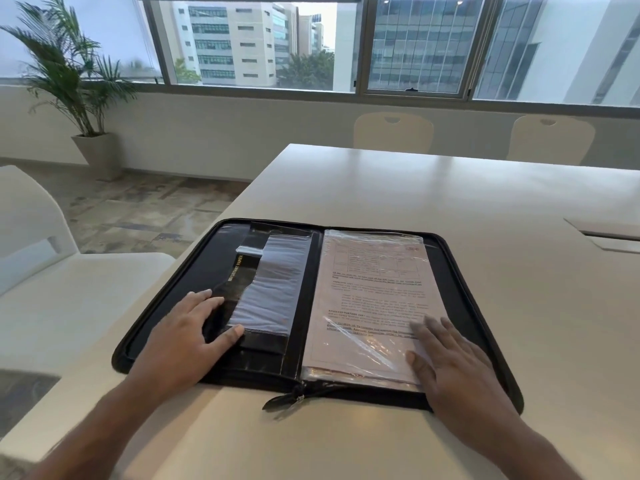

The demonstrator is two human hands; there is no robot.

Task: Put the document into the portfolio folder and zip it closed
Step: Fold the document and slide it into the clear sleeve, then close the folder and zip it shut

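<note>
Reading "IMPORTANT PAPER", gold lettering [239, 270] inside open portfolio folder [194, 271].

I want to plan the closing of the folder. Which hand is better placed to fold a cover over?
Probably the left hand: it rests on the document-free left half of the folder.

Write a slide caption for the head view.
Both hands rest flat on the open folder, document inside.

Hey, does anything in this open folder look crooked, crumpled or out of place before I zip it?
Mostly tidy. The plastic sleeve over the document is wrinkled near the right hand, and the clear pocket on the left flap has a ragged, uneven edge. The zipper pull dangles off the near edge.
</note>
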